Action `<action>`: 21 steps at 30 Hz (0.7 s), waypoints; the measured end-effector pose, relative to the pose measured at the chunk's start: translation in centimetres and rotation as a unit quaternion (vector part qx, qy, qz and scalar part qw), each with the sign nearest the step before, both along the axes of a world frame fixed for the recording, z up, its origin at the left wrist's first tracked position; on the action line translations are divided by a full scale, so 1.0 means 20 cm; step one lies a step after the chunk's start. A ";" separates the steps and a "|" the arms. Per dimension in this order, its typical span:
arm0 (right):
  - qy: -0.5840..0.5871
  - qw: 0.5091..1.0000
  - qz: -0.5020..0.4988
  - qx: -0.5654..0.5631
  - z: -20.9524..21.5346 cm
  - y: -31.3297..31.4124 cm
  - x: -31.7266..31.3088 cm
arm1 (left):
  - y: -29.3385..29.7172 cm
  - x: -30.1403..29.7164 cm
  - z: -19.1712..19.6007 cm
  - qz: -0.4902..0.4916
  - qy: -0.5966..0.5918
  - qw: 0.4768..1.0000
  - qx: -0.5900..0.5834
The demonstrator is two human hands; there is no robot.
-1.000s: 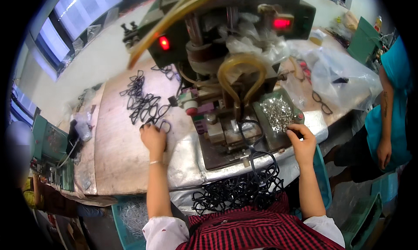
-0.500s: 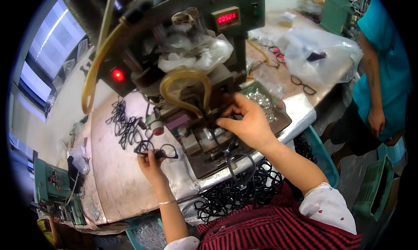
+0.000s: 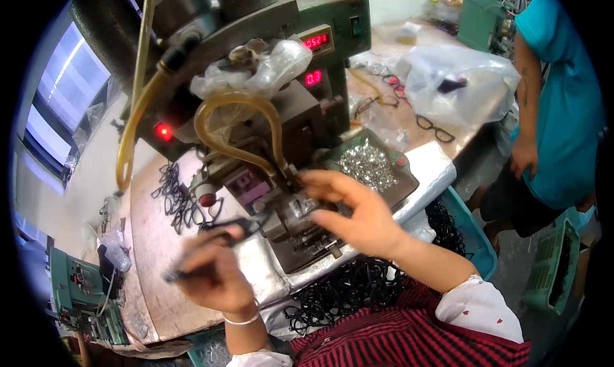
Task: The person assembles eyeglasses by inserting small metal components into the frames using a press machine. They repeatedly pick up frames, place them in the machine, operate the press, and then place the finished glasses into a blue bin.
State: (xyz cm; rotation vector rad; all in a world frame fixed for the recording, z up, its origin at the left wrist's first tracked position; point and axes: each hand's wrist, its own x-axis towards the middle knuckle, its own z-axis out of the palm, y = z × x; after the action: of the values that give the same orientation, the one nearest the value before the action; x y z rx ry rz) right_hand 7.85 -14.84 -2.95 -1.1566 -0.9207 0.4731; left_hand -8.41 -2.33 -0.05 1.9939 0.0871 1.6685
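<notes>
My left hand (image 3: 214,271), smeared by motion, is closed on a dark eyeglass frame (image 3: 251,227) over the near edge of the table. How the fingers sit on it is blurred. My right hand (image 3: 358,216) reaches in from the right to the metal fixture (image 3: 300,207) of the green press machine (image 3: 332,21). Its thumb and fingers are apart, with the fingertips beside the fixture, and I see nothing held between them. A looped yellowish hose (image 3: 240,98) comes down to just above the fixture.
Small shiny metal parts (image 3: 368,165) fill a tray right of the fixture. Black frames (image 3: 176,197) lie on the table at left; a dark pile (image 3: 345,293) sits before me. A blue-green basket (image 3: 470,229) and a person in a teal shirt (image 3: 563,98) are at right.
My left hand has come nearer and slightly left, lifting a frame off the table. The frame that hung at the fixture by my right hand no longer hangs there. My view has shifted.
</notes>
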 end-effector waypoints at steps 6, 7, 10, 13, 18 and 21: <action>-0.420 0.767 -0.375 -0.308 -0.48 -0.15 0.43 | -0.07 0.04 -0.13 -0.062 0.152 0.947 0.276; -0.437 0.779 -0.357 -0.276 -0.51 -0.15 0.47 | -0.08 0.08 -0.13 -0.058 0.160 0.938 0.303; -0.420 0.808 -0.367 -0.192 -0.43 -0.10 0.51 | -0.08 0.15 -0.16 -0.044 0.181 0.920 0.345; -0.325 0.845 -0.357 -0.229 -0.44 -0.10 0.54 | -0.07 0.17 -0.16 -0.051 0.185 0.918 0.346; -0.358 0.851 -0.340 -0.179 -0.43 0.04 0.49 | -0.05 0.19 -0.19 -0.054 0.146 0.927 0.342; -0.455 0.812 -0.318 -0.178 -0.50 0.25 0.52 | -0.05 0.18 -0.20 -0.059 0.147 0.929 0.335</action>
State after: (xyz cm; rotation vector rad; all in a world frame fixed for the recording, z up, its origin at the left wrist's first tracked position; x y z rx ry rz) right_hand 18.17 -9.93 -12.92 -2.0072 -1.1787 -0.5585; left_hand -4.73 -3.42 -4.08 2.6722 -0.5580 1.4192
